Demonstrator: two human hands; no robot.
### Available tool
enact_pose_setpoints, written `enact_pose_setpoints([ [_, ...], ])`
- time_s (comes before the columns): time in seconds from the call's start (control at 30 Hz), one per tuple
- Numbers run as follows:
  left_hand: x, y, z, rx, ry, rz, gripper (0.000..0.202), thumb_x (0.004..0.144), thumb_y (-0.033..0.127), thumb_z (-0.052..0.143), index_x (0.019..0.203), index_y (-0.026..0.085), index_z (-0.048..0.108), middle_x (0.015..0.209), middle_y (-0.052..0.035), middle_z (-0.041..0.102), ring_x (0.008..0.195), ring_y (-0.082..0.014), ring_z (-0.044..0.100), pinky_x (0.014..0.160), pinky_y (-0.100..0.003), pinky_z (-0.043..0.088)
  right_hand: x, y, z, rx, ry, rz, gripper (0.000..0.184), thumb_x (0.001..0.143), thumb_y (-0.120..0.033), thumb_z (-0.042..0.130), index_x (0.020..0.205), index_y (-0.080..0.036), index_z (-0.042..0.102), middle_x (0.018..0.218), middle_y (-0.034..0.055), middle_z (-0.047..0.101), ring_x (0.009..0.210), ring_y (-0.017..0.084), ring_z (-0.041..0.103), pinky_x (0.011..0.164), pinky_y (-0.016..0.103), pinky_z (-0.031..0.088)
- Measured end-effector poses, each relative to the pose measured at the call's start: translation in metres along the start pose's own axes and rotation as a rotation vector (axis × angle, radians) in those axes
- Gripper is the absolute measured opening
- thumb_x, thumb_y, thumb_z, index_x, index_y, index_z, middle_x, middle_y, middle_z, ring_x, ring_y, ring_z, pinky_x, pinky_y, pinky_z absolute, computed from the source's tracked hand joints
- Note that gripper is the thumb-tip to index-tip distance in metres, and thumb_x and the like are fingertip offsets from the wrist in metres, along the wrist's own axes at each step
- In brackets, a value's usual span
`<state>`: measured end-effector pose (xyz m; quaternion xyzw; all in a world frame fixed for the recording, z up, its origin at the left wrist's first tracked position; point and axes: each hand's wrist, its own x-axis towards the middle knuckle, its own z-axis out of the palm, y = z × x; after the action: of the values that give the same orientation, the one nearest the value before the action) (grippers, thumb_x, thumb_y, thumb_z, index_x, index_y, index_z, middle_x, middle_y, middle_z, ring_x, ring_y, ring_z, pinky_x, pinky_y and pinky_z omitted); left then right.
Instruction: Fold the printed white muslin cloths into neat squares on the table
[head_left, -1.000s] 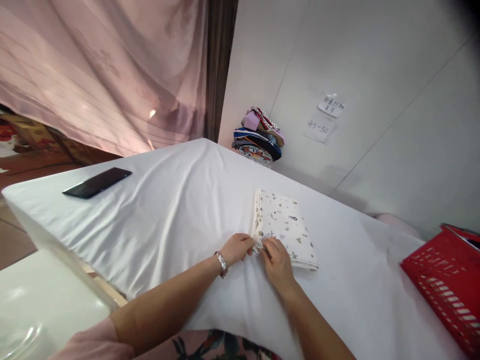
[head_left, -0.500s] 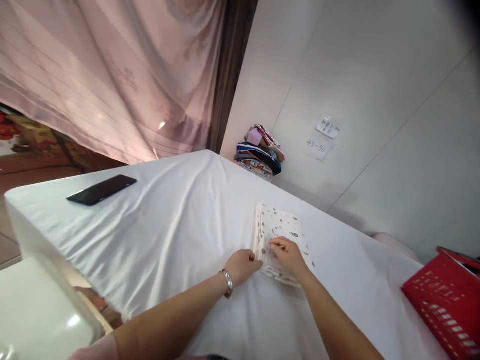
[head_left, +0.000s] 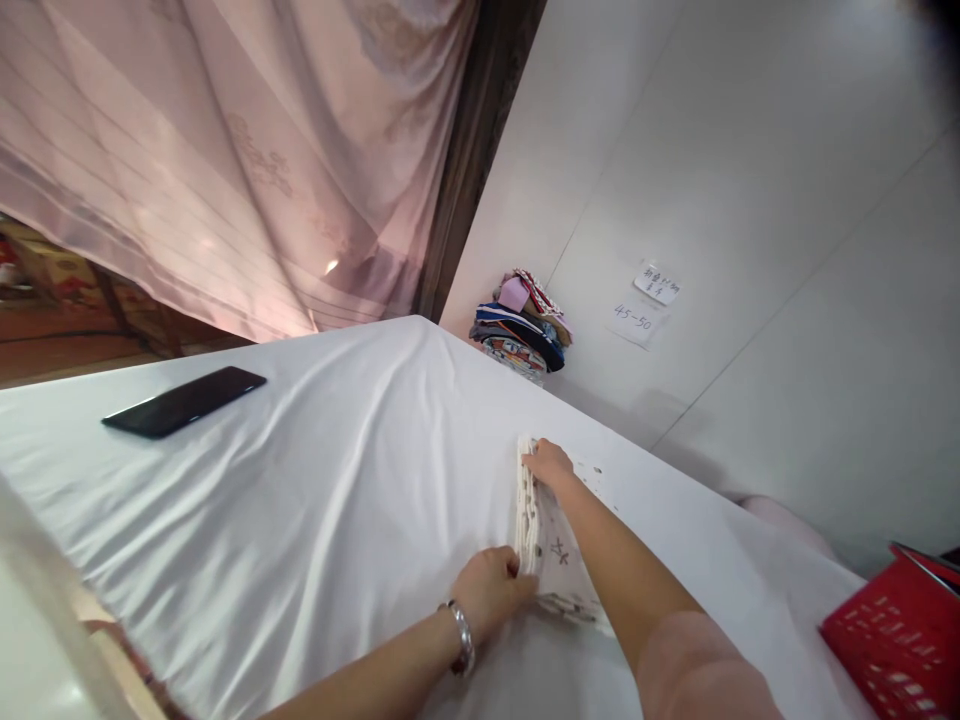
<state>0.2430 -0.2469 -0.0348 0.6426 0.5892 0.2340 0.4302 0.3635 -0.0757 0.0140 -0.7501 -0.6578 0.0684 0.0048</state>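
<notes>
A folded white cloth (head_left: 555, 550) with a small scattered print lies on the white-covered table, its layered edge facing left. My left hand (head_left: 493, 590), a silver bracelet (head_left: 465, 640) at its wrist, pinches the near left corner of that cloth. At the far left corner my right hand (head_left: 549, 464) grips the layered edge, fingers bent over it. My right forearm crosses above the cloth and covers part of its right side.
A black phone-like slab (head_left: 184, 402) lies at the left of the table (head_left: 337, 480). Folded clothes (head_left: 521, 320) are stacked beyond the far edge by the wall. A red basket (head_left: 892, 630) stands at the right. Handwritten notes (head_left: 637, 322) hang on the wall.
My right hand has moved from the middle of the cloth to its far left corner. My left hand stays at the near corner. The view has shifted slightly.
</notes>
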Motion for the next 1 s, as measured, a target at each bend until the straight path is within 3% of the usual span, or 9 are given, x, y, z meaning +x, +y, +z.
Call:
enact_pose_setpoints([
  [0.13, 0.0, -0.001, 0.001, 0.008, -0.008, -0.003, 0.02, 0.068, 0.033, 0.05, 0.07, 0.017, 0.061, 0.064, -0.0011, 0.061, 0.058, -0.0121, 0.049, 0.05, -0.023, 0.026, 0.012, -0.005, -0.002, -0.075, -0.025, -0.004, 0.03, 0.069, -0.023, 0.052, 0.097, -0.017, 0.062, 0.102, 0.0117, 0.064, 0.093, 0.025, 0.06, 0.068, 0.029, 0.045],
  [0.57, -0.001, 0.001, 0.0, 0.007, -0.016, -0.01, 0.016, 0.068, 0.032, 0.049, 0.066, 0.018, 0.057, 0.064, -0.0012, 0.06, 0.058, -0.0131, 0.05, 0.05, -0.023, 0.025, 0.034, -0.008, -0.006, -0.184, -0.079, -0.064, 0.027, 0.071, -0.016, 0.053, 0.095, -0.013, 0.065, 0.093, 0.0166, 0.066, 0.086, 0.025, 0.063, 0.065, 0.029, 0.048],
  [0.83, 0.0, -0.002, 0.001, -0.021, -0.018, -0.029, 0.016, 0.07, 0.032, 0.049, 0.068, 0.018, 0.056, 0.065, -0.0015, 0.06, 0.058, -0.0129, 0.05, 0.05, -0.023, 0.026, 0.049, -0.02, -0.004, -0.207, 0.012, -0.146, 0.032, 0.073, -0.01, 0.053, 0.104, -0.014, 0.061, 0.108, 0.0179, 0.061, 0.102, 0.025, 0.057, 0.082, 0.034, 0.043],
  [1.0, 0.001, -0.002, 0.0, -0.029, -0.023, -0.057, 0.018, 0.071, 0.031, 0.048, 0.071, 0.017, 0.058, 0.068, -0.0031, 0.062, 0.06, -0.0136, 0.052, 0.051, -0.024, 0.027, 0.062, -0.019, 0.0, -0.156, 0.024, -0.099, 0.029, 0.072, -0.017, 0.056, 0.099, -0.015, 0.064, 0.104, 0.0172, 0.062, 0.1, 0.025, 0.058, 0.079, 0.032, 0.045],
])
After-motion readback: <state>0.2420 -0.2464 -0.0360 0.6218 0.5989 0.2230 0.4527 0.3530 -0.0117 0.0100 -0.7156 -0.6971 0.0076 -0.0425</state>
